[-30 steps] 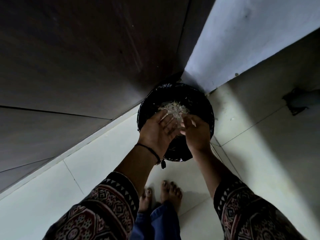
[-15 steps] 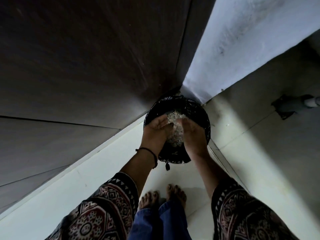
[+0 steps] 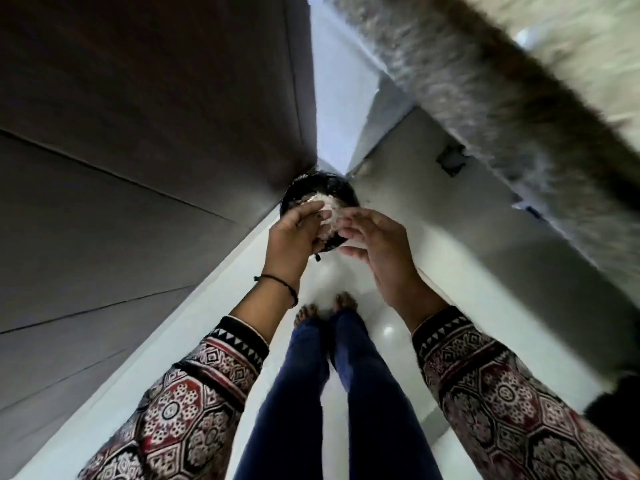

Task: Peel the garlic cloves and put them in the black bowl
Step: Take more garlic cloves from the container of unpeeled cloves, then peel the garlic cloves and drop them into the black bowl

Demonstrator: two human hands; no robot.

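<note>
Holding garlic skins [image 3: 328, 216] above the black bin [image 3: 313, 190] | left hand [image 3: 294, 235] is pinching the clump, right hand [image 3: 379, 249] is brushing it, fingers relaxed | risk: papery flakes drifting onto floor [image 3: 325, 276].

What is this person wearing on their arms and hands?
The left hand and right hand wear no gloves. The left sleeve and right sleeve show red, black and cream block print, with black cuffs edged in white triangles. A thin black thread bracelet circles the left wrist.
</note>
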